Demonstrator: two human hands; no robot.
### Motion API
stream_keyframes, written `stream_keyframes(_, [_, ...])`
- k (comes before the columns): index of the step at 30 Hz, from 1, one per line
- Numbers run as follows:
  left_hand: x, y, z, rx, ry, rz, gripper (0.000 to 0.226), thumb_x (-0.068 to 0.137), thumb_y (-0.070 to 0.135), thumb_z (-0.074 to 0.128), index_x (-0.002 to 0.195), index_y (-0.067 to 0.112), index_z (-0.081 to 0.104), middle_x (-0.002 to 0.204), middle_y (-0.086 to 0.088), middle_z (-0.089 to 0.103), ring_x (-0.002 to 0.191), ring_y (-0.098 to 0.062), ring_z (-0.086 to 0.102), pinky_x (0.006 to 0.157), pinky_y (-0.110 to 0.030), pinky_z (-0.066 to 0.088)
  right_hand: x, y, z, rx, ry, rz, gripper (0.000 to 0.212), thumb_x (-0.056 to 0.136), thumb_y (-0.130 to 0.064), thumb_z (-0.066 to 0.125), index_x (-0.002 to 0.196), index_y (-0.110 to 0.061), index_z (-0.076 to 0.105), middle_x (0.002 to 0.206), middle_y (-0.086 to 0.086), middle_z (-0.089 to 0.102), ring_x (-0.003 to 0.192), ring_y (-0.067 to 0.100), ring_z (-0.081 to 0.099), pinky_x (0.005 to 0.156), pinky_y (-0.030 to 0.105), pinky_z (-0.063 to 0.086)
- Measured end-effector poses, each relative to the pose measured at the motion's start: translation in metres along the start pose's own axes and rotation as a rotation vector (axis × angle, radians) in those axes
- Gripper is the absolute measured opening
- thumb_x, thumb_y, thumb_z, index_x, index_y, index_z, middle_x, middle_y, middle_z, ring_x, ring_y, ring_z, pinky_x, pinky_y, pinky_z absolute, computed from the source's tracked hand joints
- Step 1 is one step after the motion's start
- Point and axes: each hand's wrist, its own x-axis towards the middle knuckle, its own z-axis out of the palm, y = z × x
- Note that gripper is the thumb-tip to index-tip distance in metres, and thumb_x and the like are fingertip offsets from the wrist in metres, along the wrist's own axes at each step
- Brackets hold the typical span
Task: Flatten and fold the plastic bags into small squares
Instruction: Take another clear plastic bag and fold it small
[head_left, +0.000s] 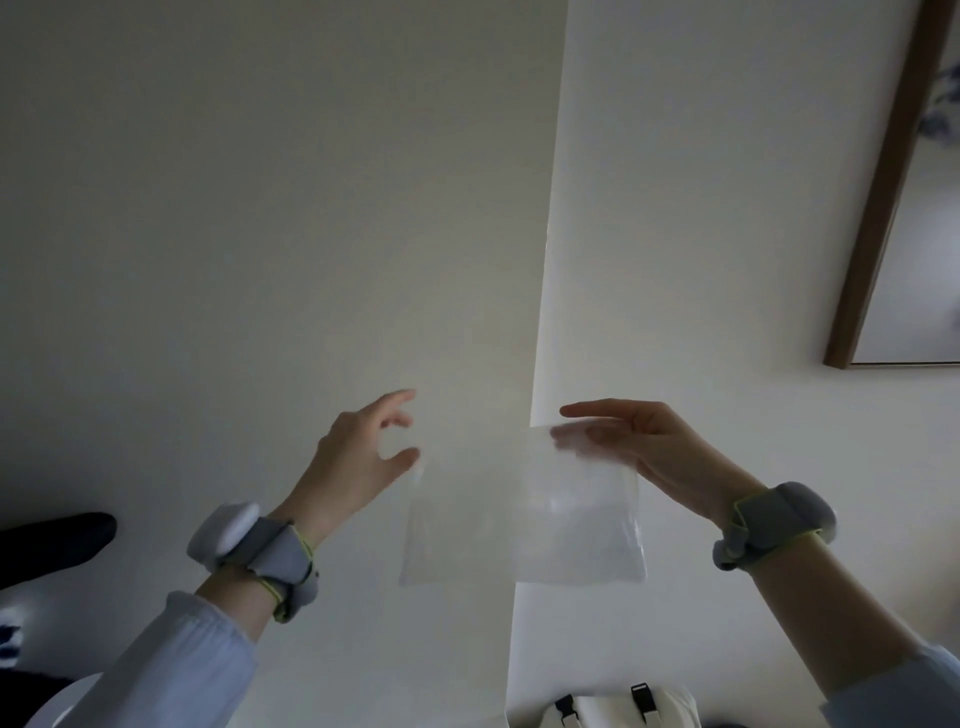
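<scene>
Head view is showing a clear plastic bag (524, 514) hanging in the air before a pale wall (260, 208), no desk in sight. The right hand (639, 441) is pinching its upper right corner; the left hand (363, 452) is spread wide beside the upper left corner, holding nothing. Risk: one-corner hold is letting the slick film swing, twist or slip, so creases may set crooked.

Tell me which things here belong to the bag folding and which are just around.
Job: clear plastic bag, right hand pinching its top corner, left hand reaching for it.
Around: framed picture, white bag with buckles, wrist bands.
</scene>
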Motion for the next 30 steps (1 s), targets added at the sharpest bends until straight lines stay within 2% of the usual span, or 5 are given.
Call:
stream_keyframes(6, [-0.001, 0.062, 0.028, -0.109, -0.232, 0.209, 0.075, 0.069, 0.045, 0.075, 0.134, 0.03, 0.039, 0.119, 0.009, 0.061, 0.112, -0.006, 0.052, 0.098, -0.024, 0.037, 0.006, -0.017, 0.035, -0.254, -0.122, -0.024, 0.032, 0.091, 0.001, 0.048, 0.12, -0.009, 0.058, 0.105, 0.01, 0.071, 0.1, 0.018, 0.067, 0.093, 0.026, 0.05])
stream_keyframes(11, [0.0, 0.055, 0.041, -0.189, -0.167, 0.118, 0.062, 0.075, 0.021, 0.075, 0.13, 0.025, 0.046, 0.071, 0.004, 0.065, 0.064, -0.001, 0.06, 0.062, -0.007, 0.042, 0.003, -0.036, 0.045, -0.543, -0.212, -0.042, 0.037, 0.09, -0.006, 0.054, 0.123, -0.024, 0.055, 0.107, 0.002, 0.069, 0.094, 0.001, 0.064, 0.088, 0.015, 0.049])
stream_keyframes(22, [-0.003, 0.041, 0.037, -0.932, -0.038, -0.339, 0.038, 0.068, 0.019, 0.076, 0.105, 0.015, 0.068, 0.099, -0.006, 0.072, 0.097, -0.024, 0.066, 0.088, -0.037, 0.053, -0.004, 0.011, 0.056, -0.542, 0.333, -0.065, 0.045, 0.066, -0.034, 0.079, 0.102, -0.026, 0.052, 0.096, -0.017, 0.057, 0.092, 0.002, 0.055, 0.077, 0.015, 0.042])
stream_keyframes(25, [-0.004, 0.045, 0.03, -1.143, -0.22, -0.346, 0.048, 0.067, 0.021, 0.069, 0.114, 0.016, 0.064, 0.109, 0.001, 0.071, 0.105, -0.017, 0.065, 0.088, -0.031, 0.052, 0.001, 0.013, 0.057, -0.14, 0.494, -0.132, 0.002, 0.082, -0.012, 0.066, 0.081, -0.012, 0.066, 0.078, -0.007, 0.067, 0.074, 0.005, 0.061, 0.072, 0.017, 0.045])
stream_keyframes(30, [-0.011, 0.052, 0.027, -1.245, -0.431, -0.304, 0.037, 0.081, 0.021, 0.063, 0.117, 0.025, 0.06, 0.114, 0.004, 0.069, 0.105, -0.013, 0.065, 0.081, -0.025, 0.052, 0.002, 0.012, 0.059, 0.222, 0.29, 0.133, 0.026, 0.093, -0.021, 0.051, 0.089, 0.0, 0.065, 0.076, 0.006, 0.061, 0.067, 0.015, 0.057, 0.06, 0.022, 0.044])
